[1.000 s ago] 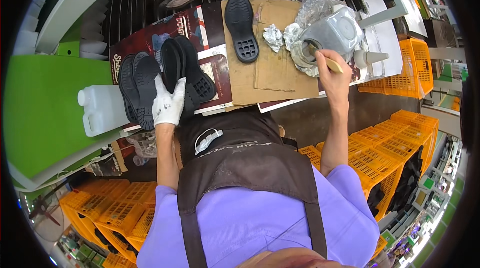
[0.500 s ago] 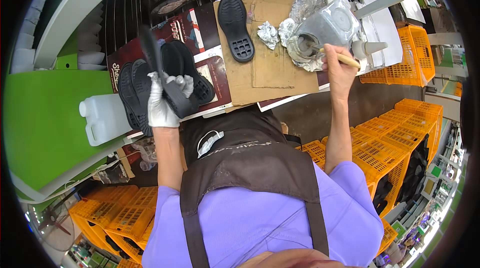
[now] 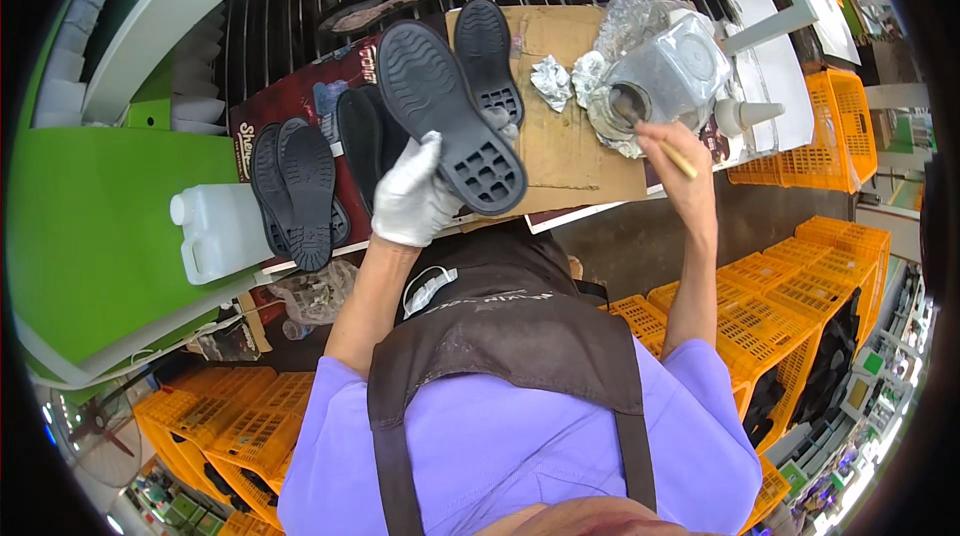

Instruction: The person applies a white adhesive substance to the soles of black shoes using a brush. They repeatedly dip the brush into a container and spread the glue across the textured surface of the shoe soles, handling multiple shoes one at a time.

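A black shoe sole (image 3: 430,86) is gripped by my gloved left hand (image 3: 412,198), its ridged tread turned up and its gridded heel nearest me. Behind it, another black sole (image 3: 484,41) lies on the cardboard (image 3: 575,161), partly covered by the held one. My bare right hand (image 3: 683,176) is closed on the wooden handle of a brush (image 3: 680,162). The brush's head end is inside the mouth of a clear plastic container (image 3: 668,61), which lies tilted on its side. Crumpled white wads (image 3: 551,83) sit beside that mouth.
More black soles (image 3: 305,181) lie at the left, next to a white jug (image 3: 222,231). A white nozzle-topped bottle (image 3: 745,116) lies right of the container. Black shoes (image 3: 375,6) rest on a metal rack behind. Orange crates (image 3: 765,306) stand at the lower right.
My left hand has brought the sole rightward over the cardboard and turned its tread upward. My right hand has shifted slightly, the brush staying at the container's mouth.
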A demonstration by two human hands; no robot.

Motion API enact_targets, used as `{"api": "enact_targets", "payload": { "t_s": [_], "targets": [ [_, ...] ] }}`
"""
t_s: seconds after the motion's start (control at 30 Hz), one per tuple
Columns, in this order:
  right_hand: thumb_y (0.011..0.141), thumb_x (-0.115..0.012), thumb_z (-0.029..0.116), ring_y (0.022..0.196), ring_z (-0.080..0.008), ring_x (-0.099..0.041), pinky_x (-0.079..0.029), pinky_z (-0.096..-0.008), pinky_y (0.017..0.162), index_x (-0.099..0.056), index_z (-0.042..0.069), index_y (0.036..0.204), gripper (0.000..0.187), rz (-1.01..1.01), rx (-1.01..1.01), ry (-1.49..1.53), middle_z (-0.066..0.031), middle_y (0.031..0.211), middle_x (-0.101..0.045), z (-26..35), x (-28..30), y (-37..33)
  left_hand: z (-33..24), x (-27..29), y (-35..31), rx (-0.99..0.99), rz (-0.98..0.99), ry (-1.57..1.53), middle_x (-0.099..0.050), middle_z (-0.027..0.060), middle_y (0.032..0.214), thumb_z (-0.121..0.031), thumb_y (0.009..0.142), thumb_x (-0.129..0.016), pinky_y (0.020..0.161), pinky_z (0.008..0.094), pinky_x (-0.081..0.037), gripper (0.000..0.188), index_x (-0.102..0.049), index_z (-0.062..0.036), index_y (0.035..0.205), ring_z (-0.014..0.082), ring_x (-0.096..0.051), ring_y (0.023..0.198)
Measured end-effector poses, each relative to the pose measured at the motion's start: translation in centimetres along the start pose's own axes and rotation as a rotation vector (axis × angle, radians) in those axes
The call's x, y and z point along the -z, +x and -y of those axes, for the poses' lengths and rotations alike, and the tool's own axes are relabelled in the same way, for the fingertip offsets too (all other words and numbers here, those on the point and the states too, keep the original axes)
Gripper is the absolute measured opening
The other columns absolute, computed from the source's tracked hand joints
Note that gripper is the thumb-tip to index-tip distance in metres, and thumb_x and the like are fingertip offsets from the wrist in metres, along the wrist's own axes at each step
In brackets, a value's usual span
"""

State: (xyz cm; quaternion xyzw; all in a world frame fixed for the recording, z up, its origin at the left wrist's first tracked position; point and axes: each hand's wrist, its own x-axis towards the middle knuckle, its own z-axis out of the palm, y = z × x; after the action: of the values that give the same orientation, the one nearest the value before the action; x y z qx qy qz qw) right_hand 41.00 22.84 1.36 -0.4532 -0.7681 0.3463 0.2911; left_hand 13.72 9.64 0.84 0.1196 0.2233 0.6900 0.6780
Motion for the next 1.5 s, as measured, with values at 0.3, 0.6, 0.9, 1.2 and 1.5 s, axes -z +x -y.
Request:
{"api": "enact_targets", "payload": {
  "t_s": [0.3,0.6,0.9,1.2,1.5],
  "targets": [
    [0.078,-0.064,0.001,0.072,-0.0124,-0.051,-0.040,-0.0254,0.064,-0.066,0.000,0.093,0.015,0.199,0.054,0.098,-0.0039,0.076,-0.056,1.0,4.0,-0.2,1.0,1.0,1.9,-0.199,0.145,0.319,-0.049,0.0131,0.123,-0.016,0.065,-0.081,0.101,0.0410,-0.039,0.079,-0.037,-0.0081,0.130,0.0272,-0.049,0.117],
    [0.089,-0.057,0.016,0.054,-0.0129,-0.057,-0.049,-0.0230,0.052,-0.058,-0.005,0.097,0.023,-0.330,0.013,0.707,-0.0101,0.069,-0.061,3.5,-0.8,-2.2,1.7,-0.7,3.7,-0.410,0.111,0.728,-0.046,0.0022,0.120,-0.016,0.070,-0.079,0.101,0.0353,-0.036,0.068,-0.037,-0.0110,0.123,0.0181,-0.047,0.112],
    [0.079,-0.071,0.024,0.063,-0.0194,-0.063,-0.050,-0.0261,0.057,-0.064,-0.005,0.097,0.035,-0.321,0.516,0.393,-0.0147,0.076,-0.066,8.3,-5.1,-2.4,2.3,-2.4,2.1,-0.372,-0.045,1.210,-0.056,0.0044,0.113,-0.017,0.077,-0.071,0.095,0.0354,-0.037,0.048,-0.050,-0.0081,0.120,0.0195,-0.053,0.104],
    [0.077,-0.071,0.028,0.062,-0.0198,-0.063,-0.049,-0.0259,0.055,-0.064,-0.004,0.097,0.038,-0.293,0.577,0.253,-0.0133,0.076,-0.065,9.1,-6.2,-1.9,3.5,-0.3,1.2,-0.391,0.071,1.185,-0.060,0.0059,0.109,-0.015,0.082,-0.066,0.092,0.0363,-0.039,0.034,-0.057,-0.0069,0.114,0.0216,-0.056,0.100],
    [0.082,-0.068,0.032,0.063,-0.0203,-0.065,-0.051,-0.0264,0.057,-0.063,-0.007,0.095,0.042,-0.234,0.566,0.308,-0.0173,0.078,-0.066,9.9,-8.1,-2.6,4.0,0.3,1.9,-0.680,0.081,1.309,-0.050,0.0087,0.124,-0.026,0.082,-0.068,0.099,0.0360,-0.035,0.061,-0.039,-0.0055,0.131,0.0209,-0.048,0.114]
  ]
}}
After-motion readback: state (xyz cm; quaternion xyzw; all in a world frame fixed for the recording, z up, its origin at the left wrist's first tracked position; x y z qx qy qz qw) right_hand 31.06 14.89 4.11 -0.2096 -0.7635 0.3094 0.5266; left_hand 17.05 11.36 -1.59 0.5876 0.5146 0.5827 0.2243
